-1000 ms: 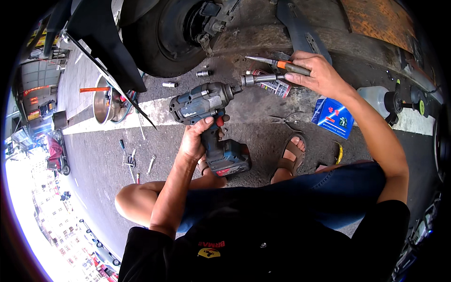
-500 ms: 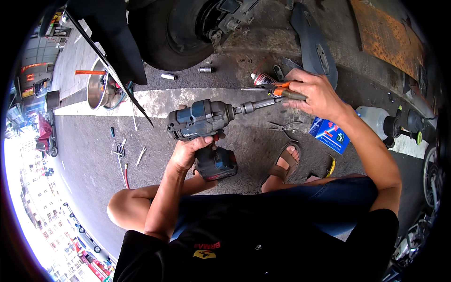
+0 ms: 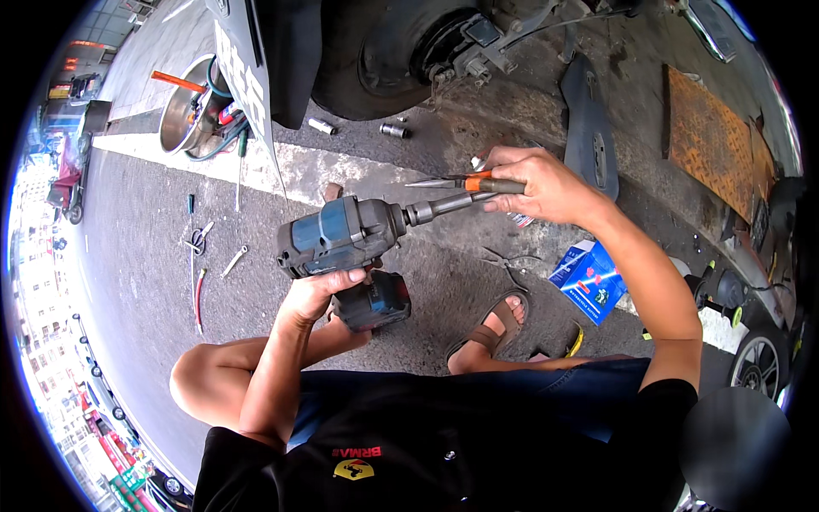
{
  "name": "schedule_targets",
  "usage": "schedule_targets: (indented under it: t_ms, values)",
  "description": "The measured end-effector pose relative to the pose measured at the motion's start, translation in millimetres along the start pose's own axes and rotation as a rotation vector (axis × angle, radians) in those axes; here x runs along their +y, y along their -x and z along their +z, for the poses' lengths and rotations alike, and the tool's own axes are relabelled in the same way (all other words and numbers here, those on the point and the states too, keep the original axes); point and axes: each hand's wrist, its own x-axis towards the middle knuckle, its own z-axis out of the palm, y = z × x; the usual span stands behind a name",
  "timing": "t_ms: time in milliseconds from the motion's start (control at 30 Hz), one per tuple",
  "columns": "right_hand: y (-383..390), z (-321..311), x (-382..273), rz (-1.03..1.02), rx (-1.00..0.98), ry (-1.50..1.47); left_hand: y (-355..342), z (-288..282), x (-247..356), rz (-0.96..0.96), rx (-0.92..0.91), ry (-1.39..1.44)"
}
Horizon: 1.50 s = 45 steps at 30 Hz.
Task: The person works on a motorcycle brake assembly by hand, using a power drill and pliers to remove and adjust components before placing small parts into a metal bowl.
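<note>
My left hand is wrapped round the grip of a blue and black cordless impact wrench, held sideways above the ground. A long metal socket extension points right from its nose. In my right hand are needle-nose pliers with orange and dark handles, their jaws pointing left just above the extension. The extension's far end reaches my right fingertips; whether they grip it too, I cannot tell. Two metal sockets lie on the ground beyond, near a black tyre.
At the far left stands a metal bowl of tools. Scissors, a wrench and a red-handled tool lie on the left. Another pair of pliers and a blue box lie right. A grey panel leans behind.
The view has shifted. The impact wrench has come a little left and toward me, with the pliers still beside its extension. Both hands keep their holds.
</note>
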Motion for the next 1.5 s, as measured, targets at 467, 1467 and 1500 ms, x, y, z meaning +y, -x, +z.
schedule_targets:
  t_ms: [467, 1467, 1500]
  values:
    - [-47.6, -5.9, 14.0, -0.274, 0.429, 0.259, 11.2, 0.8, 2.4, 0.150, 0.072, 0.187]
    - [-27.8, 17.4, 64.0, 0.442, 0.314, -0.902, -0.3, 11.4, -6.8, 0.345, 0.276, 0.306]
    - [-29.3, 18.6, 66.1, 0.458, 0.309, -0.878, -0.5, 10.7, -6.6, 0.349, 0.281, 0.306]
